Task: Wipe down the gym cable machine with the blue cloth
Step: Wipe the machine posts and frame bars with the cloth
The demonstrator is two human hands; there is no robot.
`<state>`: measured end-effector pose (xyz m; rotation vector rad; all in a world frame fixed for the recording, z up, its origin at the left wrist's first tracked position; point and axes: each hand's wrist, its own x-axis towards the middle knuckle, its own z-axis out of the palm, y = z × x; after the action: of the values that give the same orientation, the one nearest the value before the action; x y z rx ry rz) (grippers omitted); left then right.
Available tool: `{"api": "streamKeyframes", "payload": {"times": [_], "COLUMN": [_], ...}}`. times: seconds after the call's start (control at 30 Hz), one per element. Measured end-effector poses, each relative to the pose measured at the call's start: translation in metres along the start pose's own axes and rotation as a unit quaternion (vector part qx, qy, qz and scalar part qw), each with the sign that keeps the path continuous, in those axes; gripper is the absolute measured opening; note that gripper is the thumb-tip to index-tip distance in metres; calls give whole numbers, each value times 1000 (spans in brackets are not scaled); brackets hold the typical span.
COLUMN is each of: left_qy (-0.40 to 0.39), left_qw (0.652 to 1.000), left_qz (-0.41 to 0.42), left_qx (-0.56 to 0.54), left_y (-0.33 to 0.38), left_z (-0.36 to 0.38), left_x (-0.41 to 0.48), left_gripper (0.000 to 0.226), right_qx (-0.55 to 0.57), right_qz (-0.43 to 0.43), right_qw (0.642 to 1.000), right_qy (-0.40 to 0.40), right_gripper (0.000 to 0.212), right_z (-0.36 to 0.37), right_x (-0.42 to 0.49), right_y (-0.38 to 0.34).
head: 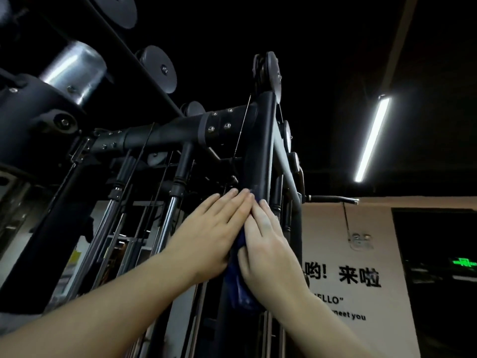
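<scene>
Left hand (214,236) flat, fingers straight, laid against black upright of cable machine (260,151); right hand (268,251) flat too, touching left fingertips, pressing blue cloth (240,288) onto same upright, cloth bunched between hands, tail hanging below. Pulley (271,73) atop upright. Strip light (371,138) beyond, right

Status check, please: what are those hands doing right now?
Flat left hand and right hand press blue cloth on black upright post. A thin cable runs close beside; nothing blocking.
</scene>
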<state>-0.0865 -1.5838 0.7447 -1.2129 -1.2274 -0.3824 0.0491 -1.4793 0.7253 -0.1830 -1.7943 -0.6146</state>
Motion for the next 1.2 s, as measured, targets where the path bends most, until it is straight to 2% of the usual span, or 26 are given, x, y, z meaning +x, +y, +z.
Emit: {"api": "streamKeyframes", "payload": {"times": [0.13,0.27,0.37,0.5,0.6,0.7,0.8,0.9,1.03,1.2], "left_qy": [-6,-7,-8,28,32,28,19,-5,-20,-15], "left_qw": [1000,998,997,997,998,999,999,999,997,997], "left_qz": [-9,-44,-61,-52,-33,-31,-35,-28,-33,-61], "left_qx": [7,33,38,45,47,33,26,39,61,39], "left_y": [2,-9,-15,-13,-8,1,8,3,-9,-8], "left_z": [3,10,10,8,6,8,12,14,11,9], "left_x": [-6,-10,-21,-32,-27,-18,-11,-8,-2,2], "left_gripper": [94,121,132,122,117,114,122,132,137,115], "right_qx": [-28,-58,-53,-36,-44,-20,-20,-36,-53,-5], "right_qz": [-46,-32,-8,-16,-34,3,20,-3,-7,70], "right_qw": [998,997,998,999,998,1000,999,999,998,997], "right_qy": [-27,-30,-22,-31,-17,12,24,-4,-21,15], "right_gripper": [62,68,71,66,58,53,58,65,63,66], "right_z": [-3,-8,-6,-3,-7,-8,0,-2,-15,-2], "right_x": [-2,30,10,-11,27,51,34,23,60,51], "right_y": [7,9,3,4,19,18,5,10,20,1]}}
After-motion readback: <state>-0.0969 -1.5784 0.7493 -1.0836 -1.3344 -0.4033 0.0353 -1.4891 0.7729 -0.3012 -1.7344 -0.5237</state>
